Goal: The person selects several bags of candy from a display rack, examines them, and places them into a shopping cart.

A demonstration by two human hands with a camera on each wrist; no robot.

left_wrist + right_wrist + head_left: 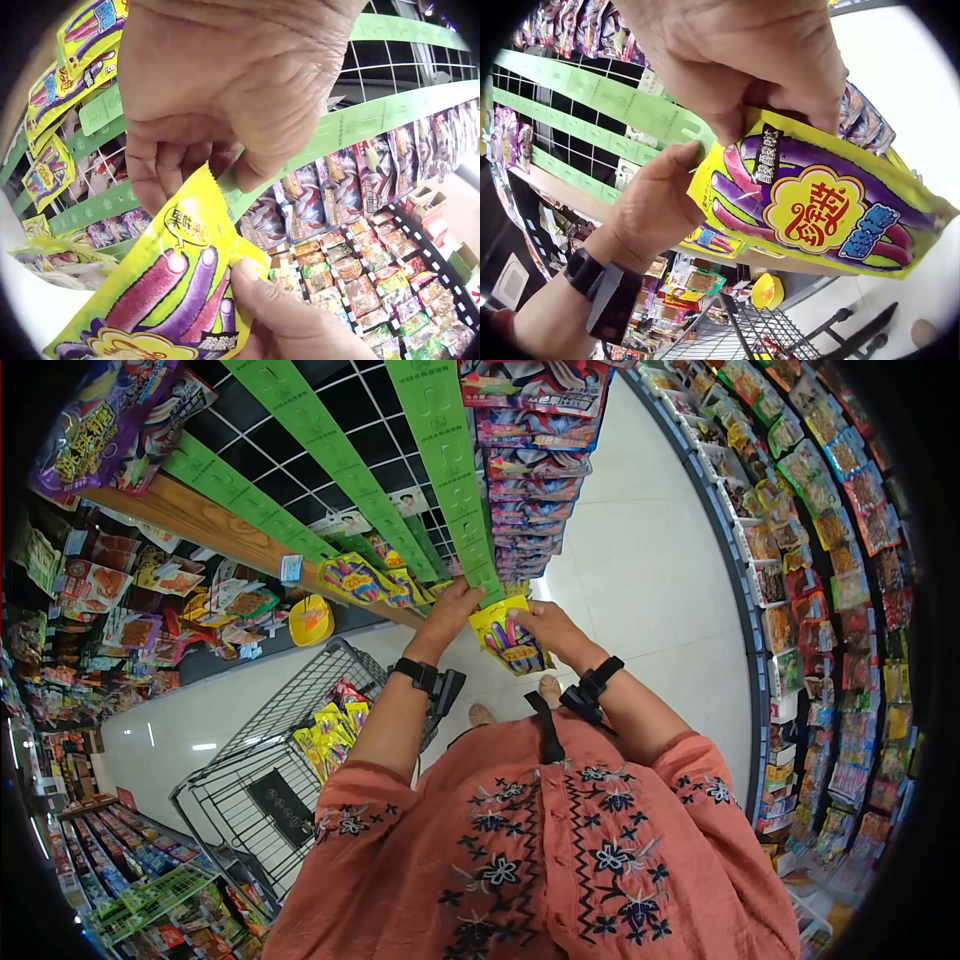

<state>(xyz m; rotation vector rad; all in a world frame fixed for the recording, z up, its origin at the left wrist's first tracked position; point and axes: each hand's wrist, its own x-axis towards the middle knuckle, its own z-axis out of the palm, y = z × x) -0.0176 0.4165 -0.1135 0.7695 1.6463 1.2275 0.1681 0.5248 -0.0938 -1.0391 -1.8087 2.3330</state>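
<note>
A yellow candy packet [512, 637] with purple and red sticks printed on it is pinched along its edge by the right hand [556, 632], thumb on its face in the left wrist view. The left hand [449, 622] grips the lower end of a green hanging strip [455, 490] beside the packet's top corner. In the right wrist view the left hand [658, 206] has its thumb on the strip [694, 129], next to the packet [810, 199]. Whether the packet's corner is hooked in the strip cannot be told.
More green strips hang on a black wire grid [350, 410], some bearing yellow packets [352, 578]. Red and blue packets [530, 470] hang in a row on the right. A wire cart [230, 745] holding yellow packets [332, 735] stands at lower left. Stocked shelves [765, 560] line the right.
</note>
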